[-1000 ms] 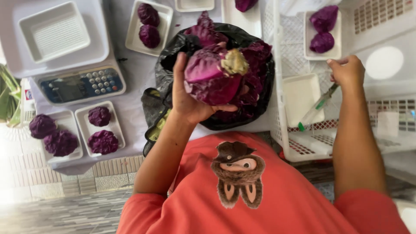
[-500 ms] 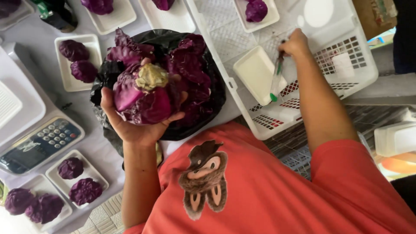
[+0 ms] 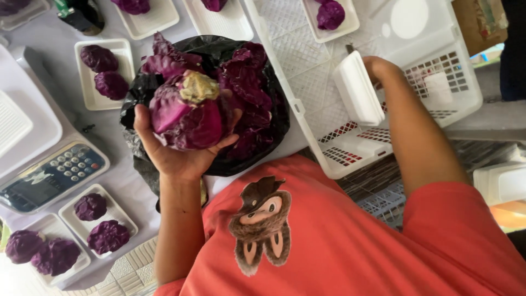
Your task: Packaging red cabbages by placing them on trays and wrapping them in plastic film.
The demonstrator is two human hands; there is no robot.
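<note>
While the head view looks down over an orange shirt, the findings stand as follows.

Left hand: left hand [image 3: 175,156] palm up, fingers cupped around a red cabbage [image 3: 189,112], pale stem end facing up.
Cabbage position: held above a black bag [image 3: 213,52] of loose purple leaves [image 3: 246,82], on the surface [image 3: 38,46].
Right hand: right hand [image 3: 378,68] reaches into a white plastic crate [image 3: 438,82] and grips a white foam tray [image 3: 359,96], which stands tilted on edge; fingers partly hidden behind it.
Crate contents: a further tray with a purple piece [image 3: 330,13] at the far end.
Scale: a weighing scale [image 3: 49,175] with keypad lies left of the bag.
Other trays: small cabbages [image 3: 104,77] sit in a tray beyond the scale; more [image 3: 101,222] sit in trays near the surface's near edge.
</note>
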